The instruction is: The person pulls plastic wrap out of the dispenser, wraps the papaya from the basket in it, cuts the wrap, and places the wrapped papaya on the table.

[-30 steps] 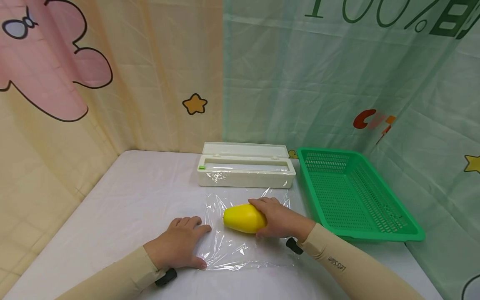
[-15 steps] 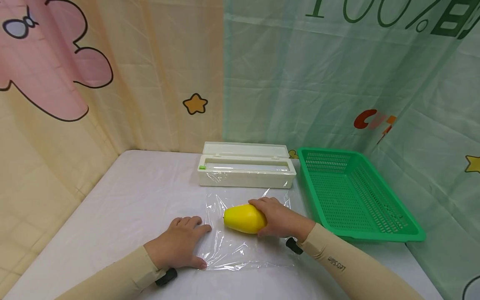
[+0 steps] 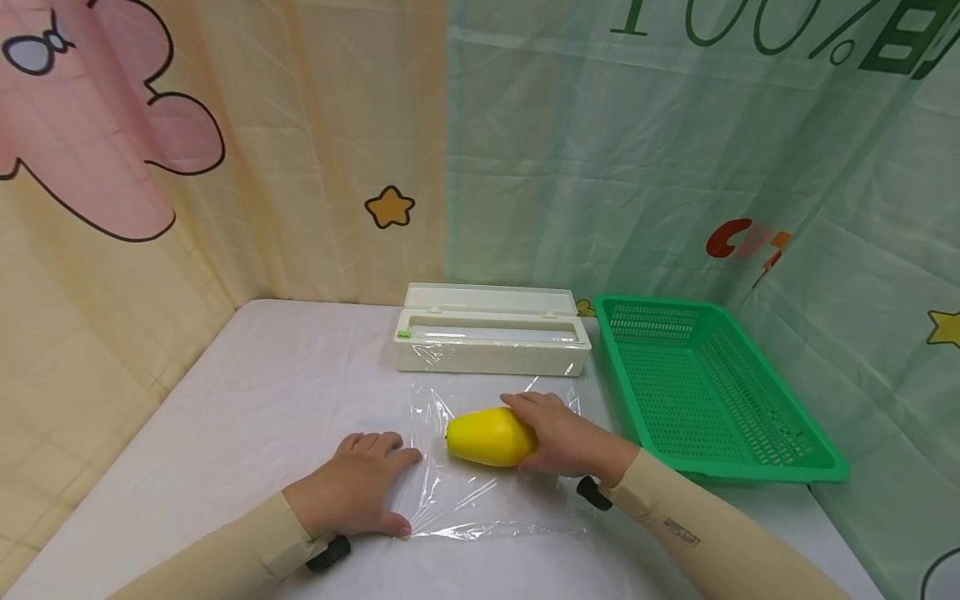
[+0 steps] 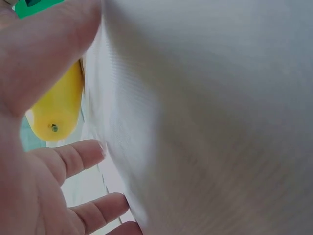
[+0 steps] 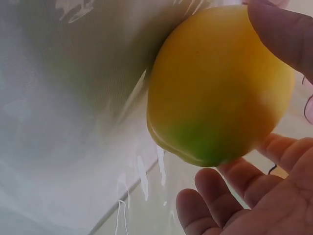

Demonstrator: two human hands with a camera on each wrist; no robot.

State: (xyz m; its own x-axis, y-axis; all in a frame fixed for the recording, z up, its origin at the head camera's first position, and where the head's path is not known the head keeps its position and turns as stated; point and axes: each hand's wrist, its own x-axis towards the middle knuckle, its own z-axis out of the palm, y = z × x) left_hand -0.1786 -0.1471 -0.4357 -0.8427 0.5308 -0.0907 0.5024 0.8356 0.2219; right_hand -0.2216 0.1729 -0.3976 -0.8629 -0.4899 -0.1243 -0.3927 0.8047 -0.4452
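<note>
A smooth yellow papaya (image 3: pixel 491 437) lies on its side on a sheet of clear cling film (image 3: pixel 480 504), its narrow end toward the left. My right hand (image 3: pixel 566 435) holds it by the thicker right end, thumb on the near side and fingers over the far side. In the right wrist view that end of the papaya (image 5: pixel 220 93) has a green patch. My left hand (image 3: pixel 352 487) rests with spread fingers at the film's left edge. Its fingertips touch the tabletop in the left wrist view, where the papaya's stem end (image 4: pixel 56 115) shows beyond the thumb.
Behind the film stands a white cling film box (image 3: pixel 491 358) with its lid raised and a roll inside. A green perforated basket (image 3: pixel 626 400) sits at the right of the white-covered table (image 3: pixel 300 367). Printed curtains (image 3: pixel 300 167) enclose the back and sides.
My right hand and forearm have shifted very slightly to the right, still holding the papaya. The left hand, film, box and basket look the same.
</note>
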